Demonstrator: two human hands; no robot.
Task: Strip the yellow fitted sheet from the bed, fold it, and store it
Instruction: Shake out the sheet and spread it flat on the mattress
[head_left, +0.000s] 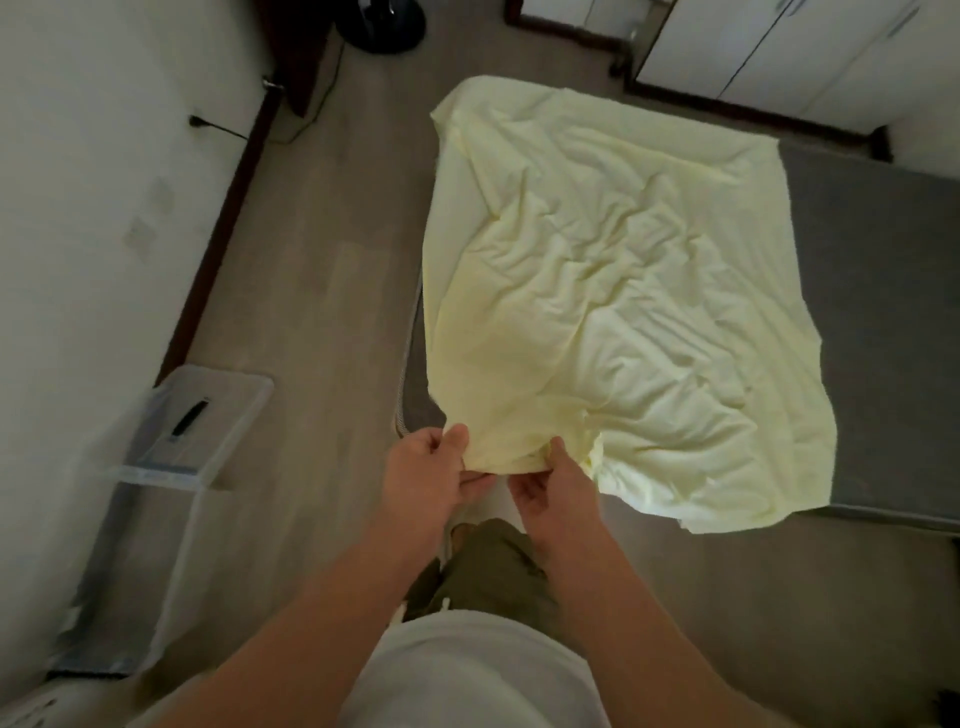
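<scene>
- Head view: the yellow fitted sheet lies loose and wrinkled over the near-left part of the bed, off the mattress corners. It is doubled over, with its right edge running across the bare grey mattress, which shows to the right and at the near-left corner.
- Left hand: fingers and thumb curled, pinching the near corner of the sheet at its left side, just beyond the mattress's near-left corner.
- Right hand: thumb on top and fingers curled beneath, pinching the same gathered corner just to the right of the left hand. The two hands are close together, with a short bunched band of fabric between them.
- Left side, near: a clear plastic storage bin stands on the wooden floor against the white wall, well apart from the bed.
- Far right: white cabinet doors stand beyond the bed.
- Far left: a dark round base stands on the floor.
</scene>
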